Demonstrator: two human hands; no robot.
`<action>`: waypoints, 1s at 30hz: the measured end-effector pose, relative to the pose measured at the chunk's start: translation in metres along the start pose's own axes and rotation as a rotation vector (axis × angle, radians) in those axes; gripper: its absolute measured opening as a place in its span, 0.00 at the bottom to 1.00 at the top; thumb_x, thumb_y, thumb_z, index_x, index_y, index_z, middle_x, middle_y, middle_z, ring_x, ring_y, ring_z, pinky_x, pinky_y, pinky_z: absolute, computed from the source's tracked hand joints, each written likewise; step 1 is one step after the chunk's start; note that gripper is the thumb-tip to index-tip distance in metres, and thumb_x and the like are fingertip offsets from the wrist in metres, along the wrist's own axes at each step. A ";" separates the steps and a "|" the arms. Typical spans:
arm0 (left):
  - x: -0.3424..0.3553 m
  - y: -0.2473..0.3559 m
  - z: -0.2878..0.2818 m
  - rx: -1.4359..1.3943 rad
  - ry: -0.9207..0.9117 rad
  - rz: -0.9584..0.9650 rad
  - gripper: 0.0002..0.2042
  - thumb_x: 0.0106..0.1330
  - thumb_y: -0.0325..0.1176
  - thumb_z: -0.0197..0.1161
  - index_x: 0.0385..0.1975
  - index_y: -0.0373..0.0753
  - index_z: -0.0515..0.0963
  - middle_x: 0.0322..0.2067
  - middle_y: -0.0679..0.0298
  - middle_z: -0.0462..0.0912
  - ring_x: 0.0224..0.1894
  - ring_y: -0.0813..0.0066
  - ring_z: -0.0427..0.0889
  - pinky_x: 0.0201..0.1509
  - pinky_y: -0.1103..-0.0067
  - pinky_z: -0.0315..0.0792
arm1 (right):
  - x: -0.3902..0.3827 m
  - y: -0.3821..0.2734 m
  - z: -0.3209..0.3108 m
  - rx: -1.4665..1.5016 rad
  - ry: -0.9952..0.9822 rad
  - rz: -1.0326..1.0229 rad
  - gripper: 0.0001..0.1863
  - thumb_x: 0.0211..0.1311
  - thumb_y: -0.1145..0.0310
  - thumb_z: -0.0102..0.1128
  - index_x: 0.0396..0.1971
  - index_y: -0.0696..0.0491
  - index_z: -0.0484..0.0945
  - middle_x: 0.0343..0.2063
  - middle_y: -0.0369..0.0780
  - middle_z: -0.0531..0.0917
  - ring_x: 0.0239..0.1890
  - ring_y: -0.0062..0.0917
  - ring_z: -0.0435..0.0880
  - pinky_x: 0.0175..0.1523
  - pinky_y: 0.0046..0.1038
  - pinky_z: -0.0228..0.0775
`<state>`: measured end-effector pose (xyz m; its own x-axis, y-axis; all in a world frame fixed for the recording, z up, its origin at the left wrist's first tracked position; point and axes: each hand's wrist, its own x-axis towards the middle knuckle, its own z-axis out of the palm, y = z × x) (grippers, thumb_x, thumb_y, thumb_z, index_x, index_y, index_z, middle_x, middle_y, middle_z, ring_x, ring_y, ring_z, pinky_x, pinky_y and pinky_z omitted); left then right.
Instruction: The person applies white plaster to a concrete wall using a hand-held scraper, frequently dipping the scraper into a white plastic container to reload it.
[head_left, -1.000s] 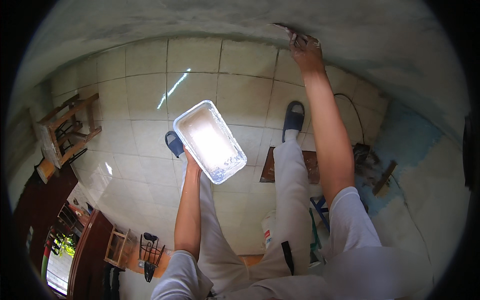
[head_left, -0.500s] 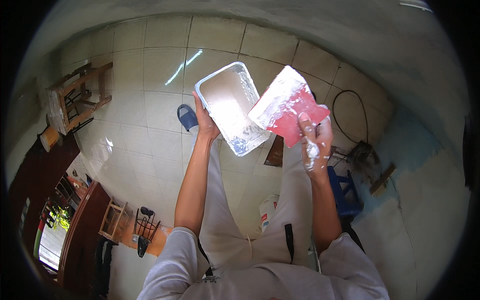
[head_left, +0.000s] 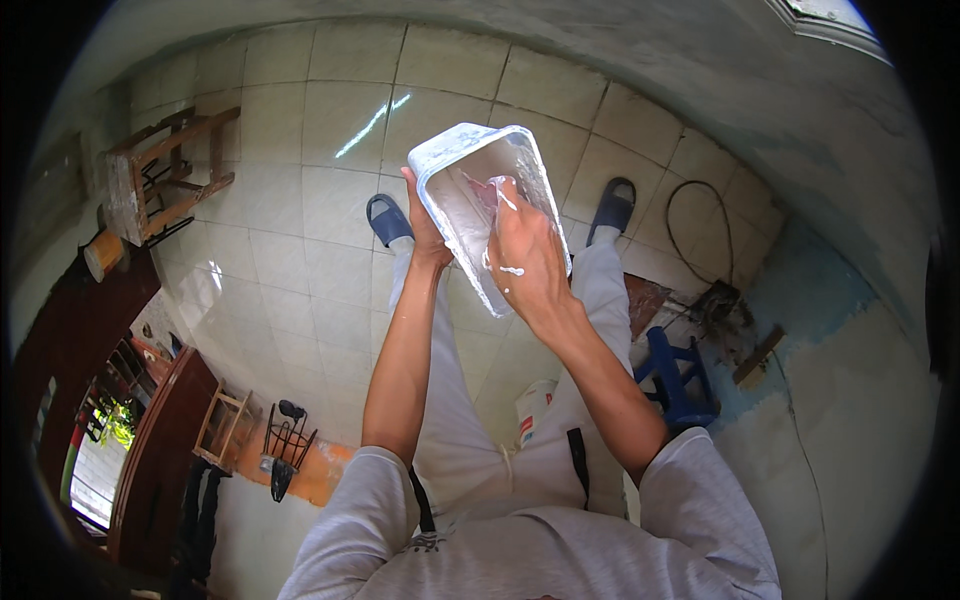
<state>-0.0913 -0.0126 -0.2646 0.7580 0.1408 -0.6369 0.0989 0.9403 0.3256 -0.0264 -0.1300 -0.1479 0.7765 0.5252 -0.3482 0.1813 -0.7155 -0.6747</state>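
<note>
A white rectangular plastic container (head_left: pixel 450 153), smeared with white paste, is held up over the tiled floor between my feet, its opening tilted toward me. My left hand (head_left: pixel 426 222) grips it by the left side, fingers wrapped behind the rim. Reaching inside it, my right hand (head_left: pixel 526 250) has white blobs on its knuckles and is closed on a red putty knife (head_left: pixel 480 192). The knife's blade is mostly hidden inside the container by that hand.
A plastered wall (head_left: pixel 820 150) curves along the top and right. Around me are a wooden stool (head_left: pixel 170 180) at left, a blue plastic stool (head_left: pixel 675 375), a looped black cable (head_left: pixel 725 225), a white bucket (head_left: pixel 532 400) between my legs and an open wooden door (head_left: pixel 160 450).
My right hand came from the wall at upper right down over the container, and now has the putty knife inside it. The container has risen, shifted right and tipped toward me.
</note>
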 end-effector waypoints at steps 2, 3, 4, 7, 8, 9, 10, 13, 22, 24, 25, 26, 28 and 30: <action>-0.004 0.005 0.000 0.063 0.020 0.023 0.36 0.65 0.68 0.38 0.52 0.38 0.70 0.41 0.60 0.77 0.45 0.70 0.78 0.49 0.72 0.75 | -0.001 -0.002 0.003 0.027 -0.010 0.003 0.28 0.46 0.84 0.54 0.52 0.70 0.62 0.31 0.56 0.76 0.31 0.52 0.79 0.36 0.44 0.72; -0.004 0.007 -0.003 0.067 0.025 0.022 0.36 0.65 0.68 0.38 0.52 0.38 0.70 0.41 0.60 0.77 0.45 0.70 0.78 0.49 0.72 0.75 | -0.001 -0.002 0.005 0.048 -0.016 0.006 0.28 0.46 0.84 0.55 0.52 0.70 0.62 0.31 0.56 0.76 0.31 0.52 0.79 0.36 0.43 0.73; -0.004 0.009 -0.004 0.115 0.017 0.006 0.37 0.65 0.68 0.38 0.53 0.38 0.69 0.43 0.59 0.76 0.47 0.70 0.77 0.51 0.72 0.74 | -0.002 -0.002 0.005 0.051 -0.019 0.008 0.28 0.46 0.84 0.55 0.52 0.70 0.62 0.31 0.56 0.76 0.31 0.52 0.79 0.36 0.43 0.73; -0.007 0.012 0.002 0.219 0.031 -0.007 0.38 0.65 0.68 0.37 0.56 0.37 0.68 0.47 0.58 0.76 0.50 0.68 0.76 0.55 0.72 0.71 | -0.006 -0.002 0.007 0.042 -0.056 0.039 0.28 0.46 0.84 0.55 0.52 0.71 0.63 0.31 0.56 0.77 0.31 0.51 0.79 0.35 0.42 0.73; -0.009 0.012 0.006 0.276 0.051 -0.002 0.39 0.65 0.69 0.36 0.58 0.37 0.66 0.50 0.58 0.75 0.52 0.68 0.75 0.57 0.72 0.70 | -0.008 -0.002 0.008 0.043 -0.079 0.053 0.29 0.46 0.84 0.55 0.53 0.71 0.63 0.32 0.57 0.77 0.31 0.51 0.80 0.35 0.42 0.73; -0.008 0.009 0.002 0.275 0.055 -0.006 0.39 0.65 0.69 0.36 0.58 0.37 0.66 0.50 0.58 0.75 0.52 0.68 0.75 0.57 0.72 0.70 | -0.010 -0.001 0.009 0.043 -0.102 0.068 0.29 0.46 0.84 0.55 0.53 0.72 0.63 0.32 0.57 0.77 0.31 0.50 0.80 0.35 0.42 0.73; -0.005 0.007 -0.002 0.217 0.046 -0.033 0.40 0.65 0.69 0.36 0.59 0.36 0.65 0.52 0.57 0.74 0.54 0.67 0.74 0.58 0.71 0.69 | -0.010 -0.002 0.010 0.043 -0.103 0.072 0.29 0.46 0.84 0.55 0.53 0.72 0.63 0.32 0.57 0.77 0.31 0.50 0.80 0.35 0.42 0.73; -0.003 0.000 -0.012 0.141 0.020 -0.079 0.41 0.65 0.69 0.35 0.60 0.36 0.65 0.54 0.57 0.73 0.55 0.66 0.73 0.59 0.71 0.68 | -0.009 0.000 0.014 0.049 -0.124 0.074 0.30 0.45 0.85 0.55 0.54 0.73 0.62 0.32 0.58 0.77 0.31 0.50 0.80 0.34 0.42 0.73; 0.001 -0.008 -0.021 0.166 0.080 -0.057 0.40 0.65 0.69 0.36 0.60 0.37 0.64 0.54 0.58 0.73 0.55 0.67 0.73 0.61 0.72 0.67 | -0.008 0.011 -0.002 0.327 -0.056 0.143 0.15 0.50 0.85 0.51 0.40 0.67 0.68 0.21 0.59 0.74 0.27 0.56 0.75 0.33 0.43 0.67; 0.002 -0.005 -0.022 0.179 0.096 -0.044 0.40 0.65 0.69 0.36 0.60 0.37 0.64 0.55 0.58 0.72 0.56 0.67 0.73 0.61 0.73 0.67 | -0.013 0.011 -0.013 0.344 -0.007 0.170 0.13 0.57 0.81 0.54 0.42 0.66 0.68 0.23 0.55 0.78 0.25 0.46 0.80 0.33 0.37 0.70; 0.002 -0.004 -0.022 0.132 0.086 -0.057 0.40 0.65 0.69 0.36 0.61 0.36 0.63 0.55 0.58 0.72 0.57 0.67 0.73 0.61 0.72 0.67 | -0.018 0.017 -0.014 0.346 -0.004 0.167 0.13 0.57 0.81 0.54 0.42 0.66 0.68 0.23 0.55 0.78 0.25 0.46 0.80 0.33 0.37 0.70; 0.003 -0.007 -0.023 0.079 0.069 -0.071 0.41 0.65 0.69 0.36 0.61 0.36 0.63 0.56 0.57 0.71 0.57 0.66 0.72 0.61 0.72 0.67 | -0.024 0.028 -0.014 0.419 0.052 0.217 0.13 0.57 0.79 0.54 0.43 0.65 0.69 0.23 0.53 0.79 0.25 0.43 0.81 0.34 0.35 0.71; 0.003 -0.009 -0.025 0.073 0.099 -0.067 0.41 0.65 0.69 0.35 0.61 0.36 0.63 0.56 0.57 0.71 0.57 0.66 0.72 0.60 0.71 0.68 | -0.033 0.038 -0.020 0.757 0.128 0.368 0.16 0.62 0.73 0.58 0.46 0.63 0.69 0.30 0.45 0.82 0.32 0.26 0.83 0.40 0.27 0.74; 0.002 -0.009 -0.027 0.097 0.124 -0.023 0.39 0.65 0.68 0.35 0.61 0.38 0.63 0.56 0.57 0.72 0.57 0.65 0.73 0.58 0.70 0.71 | -0.037 0.046 -0.029 0.948 0.143 0.403 0.17 0.62 0.72 0.59 0.48 0.63 0.68 0.35 0.43 0.81 0.37 0.23 0.81 0.44 0.25 0.73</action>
<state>-0.1083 -0.0119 -0.2875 0.6701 0.1622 -0.7244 0.1816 0.9104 0.3718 -0.0295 -0.1959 -0.1473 0.7500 0.2234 -0.6226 -0.6081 -0.1376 -0.7818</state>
